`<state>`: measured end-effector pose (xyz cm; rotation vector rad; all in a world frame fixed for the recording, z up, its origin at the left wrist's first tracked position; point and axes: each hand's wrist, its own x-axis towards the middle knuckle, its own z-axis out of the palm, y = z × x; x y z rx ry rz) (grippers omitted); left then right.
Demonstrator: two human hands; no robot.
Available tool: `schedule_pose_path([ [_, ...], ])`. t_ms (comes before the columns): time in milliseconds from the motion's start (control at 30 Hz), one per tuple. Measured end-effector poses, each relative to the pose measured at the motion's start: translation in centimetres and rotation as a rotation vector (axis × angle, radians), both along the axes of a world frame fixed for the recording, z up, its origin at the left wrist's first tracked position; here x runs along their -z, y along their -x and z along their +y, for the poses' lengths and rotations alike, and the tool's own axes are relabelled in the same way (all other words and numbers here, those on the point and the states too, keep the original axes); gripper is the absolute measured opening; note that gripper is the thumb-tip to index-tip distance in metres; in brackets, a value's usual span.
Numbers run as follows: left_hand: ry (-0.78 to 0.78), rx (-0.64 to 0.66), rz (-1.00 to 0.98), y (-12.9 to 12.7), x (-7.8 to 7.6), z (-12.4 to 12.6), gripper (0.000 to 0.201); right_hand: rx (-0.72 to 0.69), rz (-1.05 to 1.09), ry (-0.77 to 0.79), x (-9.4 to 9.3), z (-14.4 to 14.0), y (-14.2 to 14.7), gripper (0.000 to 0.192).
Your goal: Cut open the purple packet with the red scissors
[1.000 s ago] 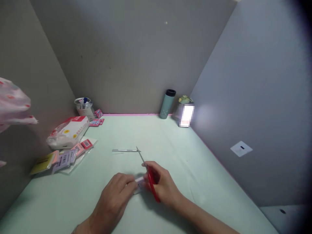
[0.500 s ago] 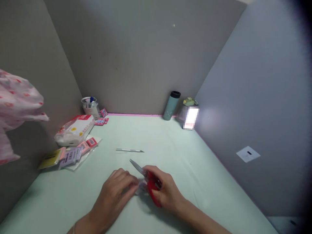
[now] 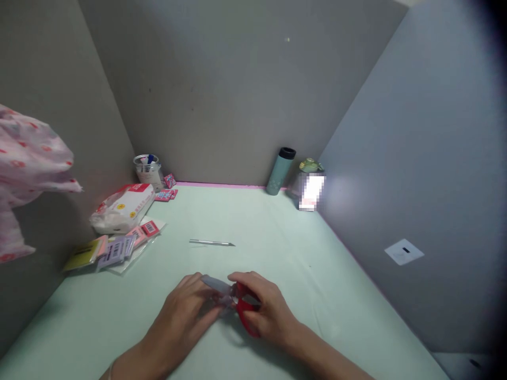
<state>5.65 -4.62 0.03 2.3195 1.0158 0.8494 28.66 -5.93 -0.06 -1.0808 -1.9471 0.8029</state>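
Hanging at the far left edge, a pink spotted cloth point(image 3: 27, 174). Lying along the desk's point(image 3: 99, 311) left side, flat packets point(image 3: 114, 250) with barcode labels, and a white plastic-wrapped pack point(image 3: 122, 208) behind them. Standing in the back left corner, a clear cup point(image 3: 148, 170) with pens. Resting alone mid-desk, a thin metal tool point(image 3: 212, 243), well apart from both hands. Curling loosely, the left hand point(image 3: 186, 314), fingertips pinching a small pale piece point(image 3: 224, 303) on the desk. Gripping red-handled scissors point(image 3: 237, 301), the right hand point(image 3: 263, 309), blades pointing left over the left fingers. Standing at the back right, a teal tumbler point(image 3: 280, 171).
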Motion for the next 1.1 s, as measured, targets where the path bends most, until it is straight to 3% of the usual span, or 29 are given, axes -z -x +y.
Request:
schedule_pose_path([
  [300,0.178,-0.088,-0.073,0.1,-0.4,0.3,0.005,0.104,0.077,0.333,-1.0,1.0,0.0,0.029],
  [567,0.306,-0.127,-0.149,-0.1,-0.2,0.7,0.003,0.058,0.14,0.415,-0.7,1.4,-0.3,0.036],
  [900,0.276,-0.089,-0.246,-0.8,-0.1,0.4,0.012,0.13,0.258,0.472,-0.8,1.4,-0.4,0.05],
  [1100,0.23,-0.178,-0.245,-1.6,-1.0,0.2,0.02,0.155,0.358,0.53,0.2,2.2,-1.2,0.068],
])
